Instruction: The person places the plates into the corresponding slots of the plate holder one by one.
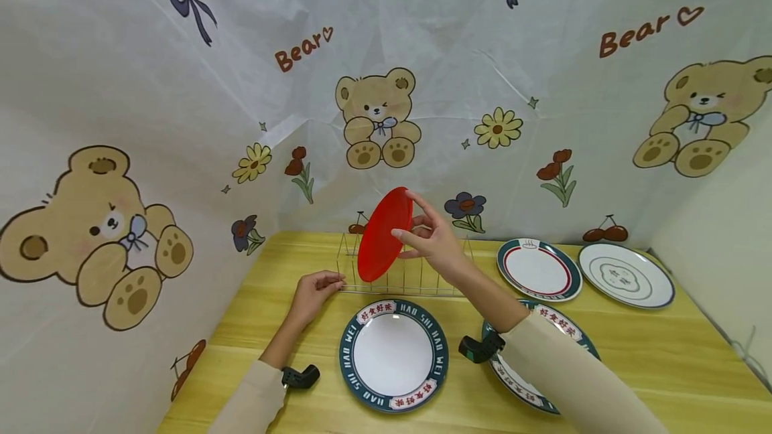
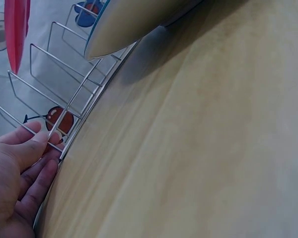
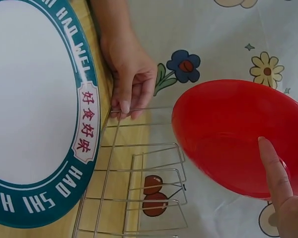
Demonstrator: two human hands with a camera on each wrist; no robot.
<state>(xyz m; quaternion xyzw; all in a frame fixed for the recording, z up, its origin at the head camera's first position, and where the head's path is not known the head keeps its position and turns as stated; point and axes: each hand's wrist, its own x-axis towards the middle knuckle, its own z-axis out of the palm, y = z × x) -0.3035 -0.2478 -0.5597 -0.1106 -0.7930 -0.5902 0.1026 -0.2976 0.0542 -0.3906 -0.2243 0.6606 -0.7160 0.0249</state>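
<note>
My right hand (image 1: 437, 243) holds a red plate (image 1: 378, 240) tilted almost on edge over the wire rack (image 3: 139, 146). Its thumb lies on the plate's face while the other fingers reach round the rim and back. At the rack's front left corner, my left hand (image 1: 315, 292) pinches the wire between thumb and fingers, as the left wrist view shows up close. In front of the rack lies a white plate with a teal lettered rim (image 1: 351, 360), face up on the table.
Partly under my right forearm lies a larger teal-rimmed plate (image 1: 519, 370). A white plate with red and green rings (image 1: 539, 270) and a white plate with a thin dark rim (image 1: 626, 275) lie at the back right. A bear-printed cloth (image 1: 446, 52) hangs behind the wooden table (image 1: 651, 360).
</note>
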